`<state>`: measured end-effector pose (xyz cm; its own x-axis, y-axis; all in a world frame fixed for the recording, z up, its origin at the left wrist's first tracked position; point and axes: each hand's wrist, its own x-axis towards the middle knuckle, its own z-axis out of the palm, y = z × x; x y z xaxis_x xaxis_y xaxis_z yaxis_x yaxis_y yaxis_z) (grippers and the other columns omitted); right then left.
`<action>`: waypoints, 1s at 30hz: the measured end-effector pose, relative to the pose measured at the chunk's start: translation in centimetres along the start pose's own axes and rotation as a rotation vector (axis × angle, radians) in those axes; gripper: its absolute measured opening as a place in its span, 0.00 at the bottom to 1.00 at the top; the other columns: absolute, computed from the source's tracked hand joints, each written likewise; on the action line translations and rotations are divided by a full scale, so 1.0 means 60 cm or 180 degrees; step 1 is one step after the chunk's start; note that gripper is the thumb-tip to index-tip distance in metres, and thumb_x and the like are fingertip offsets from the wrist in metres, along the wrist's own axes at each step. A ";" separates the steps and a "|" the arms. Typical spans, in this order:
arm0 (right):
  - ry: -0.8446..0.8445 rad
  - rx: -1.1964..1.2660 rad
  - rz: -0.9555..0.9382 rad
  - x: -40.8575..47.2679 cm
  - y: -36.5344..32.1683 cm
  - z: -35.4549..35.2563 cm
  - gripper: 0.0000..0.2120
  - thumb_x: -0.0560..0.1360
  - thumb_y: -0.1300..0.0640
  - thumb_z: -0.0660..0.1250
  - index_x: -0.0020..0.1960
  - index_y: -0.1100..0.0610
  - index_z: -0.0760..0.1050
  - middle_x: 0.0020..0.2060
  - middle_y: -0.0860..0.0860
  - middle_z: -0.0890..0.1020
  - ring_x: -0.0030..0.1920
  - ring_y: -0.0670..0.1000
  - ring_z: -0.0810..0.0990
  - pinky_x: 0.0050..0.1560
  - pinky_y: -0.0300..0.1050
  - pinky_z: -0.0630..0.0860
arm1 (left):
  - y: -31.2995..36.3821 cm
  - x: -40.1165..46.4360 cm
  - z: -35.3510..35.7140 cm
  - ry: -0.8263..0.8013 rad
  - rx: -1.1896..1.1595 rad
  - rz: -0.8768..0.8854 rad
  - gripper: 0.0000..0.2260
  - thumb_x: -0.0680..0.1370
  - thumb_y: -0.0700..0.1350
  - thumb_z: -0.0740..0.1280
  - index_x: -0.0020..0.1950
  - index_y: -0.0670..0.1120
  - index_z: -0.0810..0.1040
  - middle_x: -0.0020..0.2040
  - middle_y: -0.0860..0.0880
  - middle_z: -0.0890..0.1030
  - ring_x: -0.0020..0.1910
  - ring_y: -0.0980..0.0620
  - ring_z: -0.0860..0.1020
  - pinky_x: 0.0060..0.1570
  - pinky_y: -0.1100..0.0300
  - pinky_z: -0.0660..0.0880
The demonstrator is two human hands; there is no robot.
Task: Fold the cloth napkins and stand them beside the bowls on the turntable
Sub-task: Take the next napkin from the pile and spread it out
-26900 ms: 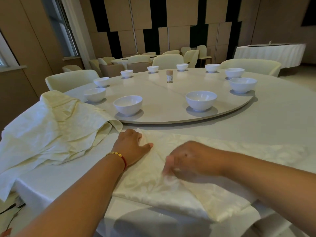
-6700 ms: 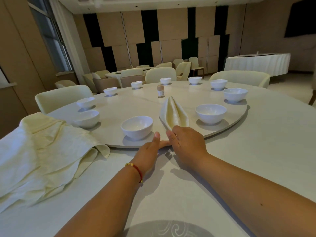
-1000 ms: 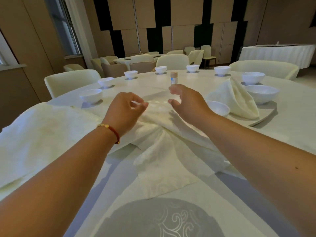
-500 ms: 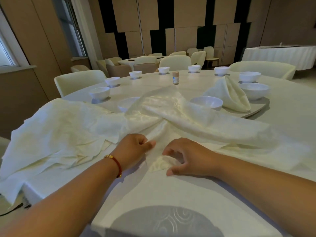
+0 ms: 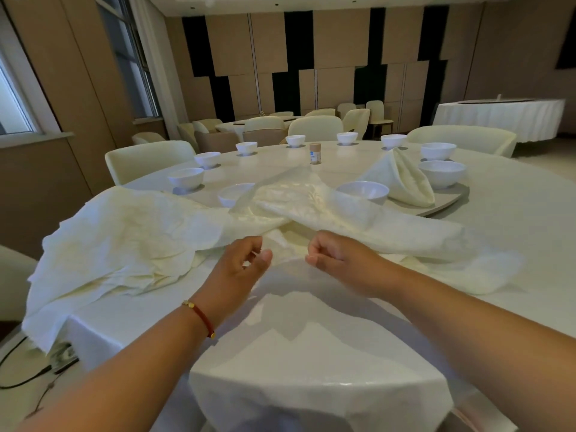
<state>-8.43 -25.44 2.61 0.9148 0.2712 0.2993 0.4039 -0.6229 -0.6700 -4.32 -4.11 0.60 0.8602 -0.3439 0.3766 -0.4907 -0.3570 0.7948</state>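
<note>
A cream cloth napkin [image 5: 327, 210] lies spread loosely over the table's near part and over the turntable's [image 5: 448, 202] front edge. My left hand [image 5: 241, 266] and my right hand [image 5: 335, 257] each pinch its near edge, a hand's width apart, lifted slightly off the table. A folded napkin [image 5: 402, 179] stands on the turntable between two white bowls [image 5: 363, 191] [image 5: 442, 173]. Another bowl [image 5: 232, 194] is partly hidden behind the spread napkin.
A heap of unfolded napkins [image 5: 118, 241] covers the table's left side and hangs over its edge. More white bowls ring the turntable, with a small jar [image 5: 315, 153] near its middle. Cream chairs [image 5: 149, 160] surround the table. Cables lie on the floor at the lower left.
Both hands have lifted from the table and drawn the napkin's near edge up and toward me. The napkin now lies flatter over the turntable's front.
</note>
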 end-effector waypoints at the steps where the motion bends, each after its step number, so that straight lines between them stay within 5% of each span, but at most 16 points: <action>1: 0.0021 0.0080 0.0017 -0.008 -0.010 -0.007 0.11 0.80 0.55 0.62 0.39 0.50 0.67 0.32 0.42 0.69 0.31 0.40 0.66 0.34 0.33 0.64 | -0.002 -0.007 -0.003 -0.0096 -0.0101 0.0046 0.28 0.70 0.69 0.59 0.53 0.47 0.76 0.48 0.48 0.78 0.46 0.54 0.76 0.48 0.59 0.75; 3: -0.0074 0.0231 0.0044 -0.022 -0.026 -0.017 0.11 0.80 0.53 0.62 0.39 0.49 0.68 0.31 0.41 0.70 0.32 0.40 0.66 0.34 0.34 0.63 | -0.006 -0.011 -0.010 0.0094 -0.0371 -0.0023 0.29 0.69 0.72 0.58 0.53 0.49 0.77 0.50 0.50 0.78 0.48 0.55 0.78 0.48 0.62 0.76; 6: -0.0381 0.0387 0.0035 -0.041 -0.036 -0.018 0.10 0.79 0.52 0.63 0.40 0.50 0.69 0.32 0.41 0.70 0.34 0.44 0.66 0.37 0.38 0.64 | -0.026 0.010 -0.028 0.0998 0.0003 -0.0412 0.17 0.74 0.60 0.64 0.54 0.50 0.75 0.55 0.48 0.78 0.54 0.50 0.78 0.53 0.54 0.76; 10: -0.0760 0.0351 0.0061 -0.060 -0.033 -0.010 0.09 0.79 0.52 0.64 0.42 0.53 0.70 0.33 0.41 0.70 0.34 0.43 0.66 0.37 0.38 0.65 | -0.046 0.022 -0.041 0.0892 0.0940 -0.1302 0.31 0.74 0.57 0.70 0.70 0.41 0.68 0.64 0.42 0.74 0.62 0.44 0.74 0.61 0.52 0.71; 13: -0.0985 0.0322 0.0164 -0.067 -0.025 -0.009 0.09 0.79 0.53 0.64 0.40 0.50 0.70 0.32 0.40 0.70 0.33 0.41 0.66 0.36 0.36 0.64 | -0.048 0.023 -0.038 0.0413 0.1132 -0.1521 0.15 0.75 0.55 0.69 0.50 0.43 0.81 0.45 0.47 0.83 0.46 0.47 0.79 0.50 0.55 0.74; 15: -0.1030 0.0337 0.0197 -0.069 -0.021 -0.011 0.10 0.79 0.52 0.64 0.39 0.46 0.70 0.32 0.39 0.71 0.34 0.41 0.67 0.37 0.35 0.65 | -0.037 0.034 -0.046 0.0469 0.1029 -0.1408 0.13 0.76 0.50 0.69 0.36 0.43 0.80 0.35 0.46 0.81 0.36 0.49 0.77 0.42 0.57 0.73; 18: -0.1085 0.0410 0.0193 -0.064 -0.014 -0.014 0.11 0.78 0.51 0.64 0.38 0.42 0.71 0.33 0.37 0.72 0.35 0.40 0.67 0.38 0.34 0.66 | -0.017 0.065 -0.059 0.0456 0.0763 -0.1314 0.16 0.79 0.45 0.65 0.32 0.42 0.76 0.33 0.46 0.79 0.35 0.47 0.75 0.41 0.57 0.72; 21: -0.1278 0.0435 0.0242 -0.058 -0.012 -0.015 0.10 0.77 0.48 0.64 0.37 0.41 0.71 0.33 0.39 0.72 0.35 0.43 0.68 0.38 0.38 0.67 | 0.005 0.106 -0.073 0.0223 0.1331 -0.1116 0.15 0.80 0.46 0.62 0.34 0.43 0.76 0.36 0.45 0.79 0.39 0.46 0.76 0.43 0.56 0.71; 24: -0.1536 0.0594 0.0365 -0.050 -0.016 -0.011 0.07 0.73 0.43 0.64 0.38 0.41 0.72 0.34 0.46 0.72 0.35 0.53 0.68 0.37 0.53 0.68 | 0.025 0.163 -0.093 0.0343 0.1831 -0.0959 0.12 0.80 0.47 0.63 0.41 0.41 0.77 0.41 0.43 0.79 0.42 0.45 0.76 0.44 0.56 0.70; 28: -0.1721 0.0765 0.0354 -0.039 -0.017 -0.007 0.07 0.73 0.43 0.64 0.38 0.42 0.72 0.32 0.45 0.71 0.34 0.53 0.66 0.35 0.55 0.67 | 0.042 0.224 -0.107 0.0586 0.1198 -0.1024 0.10 0.80 0.42 0.62 0.55 0.36 0.77 0.47 0.41 0.81 0.40 0.49 0.80 0.42 0.61 0.78; 30: -0.1713 0.0836 0.0325 -0.036 -0.015 -0.011 0.07 0.74 0.43 0.64 0.38 0.43 0.72 0.32 0.43 0.71 0.34 0.51 0.66 0.36 0.52 0.66 | 0.043 0.234 -0.103 0.0673 0.0962 -0.1016 0.14 0.81 0.41 0.61 0.66 0.41 0.72 0.61 0.42 0.77 0.51 0.49 0.78 0.48 0.64 0.73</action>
<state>-10.80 -25.96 3.03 0.7953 0.5952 -0.1150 0.2388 -0.4821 -0.8430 7.37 -4.48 10.88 0.9682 -0.0034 0.2500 -0.1893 -0.6628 0.7244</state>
